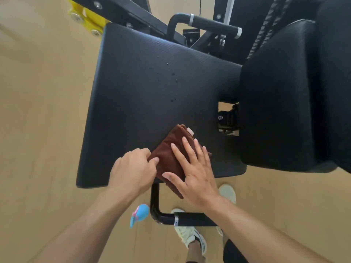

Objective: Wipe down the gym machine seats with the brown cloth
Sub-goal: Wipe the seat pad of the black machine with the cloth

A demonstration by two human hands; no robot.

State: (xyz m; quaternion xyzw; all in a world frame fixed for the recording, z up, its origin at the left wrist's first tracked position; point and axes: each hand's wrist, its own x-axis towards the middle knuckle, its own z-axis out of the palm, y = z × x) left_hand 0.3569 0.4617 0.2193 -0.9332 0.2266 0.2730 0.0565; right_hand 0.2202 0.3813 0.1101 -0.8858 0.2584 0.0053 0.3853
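One cloth [171, 158], two hands [133, 166], two pads [152, 95].

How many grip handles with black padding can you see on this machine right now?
2. One black padded handle is at the top, beyond the black seat pad. The other is at the bottom, below the seat's near edge, partly covered by the right forearm. More may be hidden.

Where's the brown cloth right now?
In the head view the brown cloth lies folded on the black seat near its front edge, under the flat right hand, with the left hand touching its left edge.
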